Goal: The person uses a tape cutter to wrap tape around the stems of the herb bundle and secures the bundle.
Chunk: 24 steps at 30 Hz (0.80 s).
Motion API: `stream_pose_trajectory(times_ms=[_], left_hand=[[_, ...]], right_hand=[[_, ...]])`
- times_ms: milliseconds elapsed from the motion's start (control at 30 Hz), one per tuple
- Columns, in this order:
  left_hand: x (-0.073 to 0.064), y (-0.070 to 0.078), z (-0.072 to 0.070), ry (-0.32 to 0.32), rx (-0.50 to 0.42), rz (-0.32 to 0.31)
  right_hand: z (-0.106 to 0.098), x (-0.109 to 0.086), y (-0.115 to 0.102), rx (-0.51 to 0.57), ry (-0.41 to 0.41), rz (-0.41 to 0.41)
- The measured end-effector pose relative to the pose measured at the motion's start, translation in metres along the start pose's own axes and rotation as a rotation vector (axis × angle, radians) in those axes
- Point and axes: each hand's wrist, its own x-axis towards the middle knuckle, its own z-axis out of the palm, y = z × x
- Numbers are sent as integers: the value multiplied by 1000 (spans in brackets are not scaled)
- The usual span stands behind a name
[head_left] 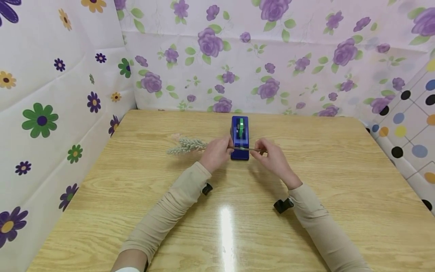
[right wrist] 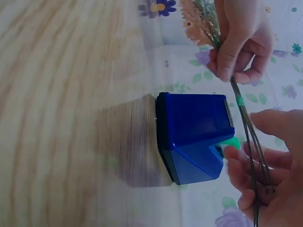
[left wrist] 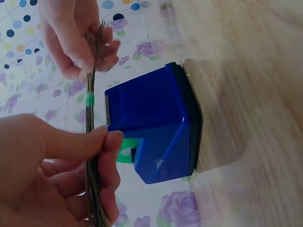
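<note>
My left hand (head_left: 216, 153) grips a bunch of thin-stemmed artificial flowers (head_left: 186, 146) just below the heads, which point left. The heads are pale grey-green sprigs and, in the right wrist view, pinkish sprigs (right wrist: 195, 29). A band of green tape (left wrist: 90, 98) goes round the stems between my two hands. My right hand (head_left: 274, 160) curls its fingers loosely round the stem ends, which splay apart a little. Right behind the stems stands a blue tape dispenser (head_left: 240, 154) with a serrated cutter and a green roll (head_left: 241, 127).
The wooden table (head_left: 316, 151) runs up to a flowered cloth (head_left: 292, 49) at the back. Patterned cloths also hang on the left and right sides. Dark wrist mounts (head_left: 283, 206) stick out from both sleeves.
</note>
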Motion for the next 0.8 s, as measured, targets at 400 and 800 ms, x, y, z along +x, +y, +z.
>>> stream_pose_trajectory(times_ms=[400,800], left_hand=[[2,2,1,6,18,-4],[1,3,-1,1,-48,-51]], right_hand=[[3,1,2,-57,27,-22],[3,-1,-4,-23,99,-44]])
